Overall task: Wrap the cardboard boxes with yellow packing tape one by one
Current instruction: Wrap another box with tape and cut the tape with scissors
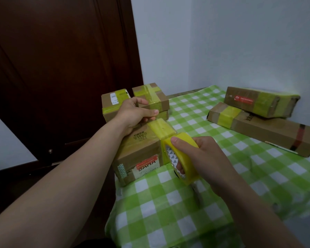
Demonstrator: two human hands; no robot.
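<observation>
steadying the near cardboard box at the left edge of the green checked tablecloth with the left hand, gripping the box's far end, stretching the thumb straight beside the far end of a yellow tape strip and curling the other fingers over the far edge, mostly out of sight. gripping the yellow tape roll with the right hand, pressing the thumb on the roll's outer face and hooking fingers through the core. holding the roll upright, right against the box's upper right corner, keeping the strip running from the roll across the box top toward the left thumb. working just in front of a stack of taped boxes standing beside the dark wooden door. leaving the lower long box lying well apart on the right of the cloth, and the upper long box resting tilted on its far end, close to the pale wall, both already banded in yellow tape.
</observation>
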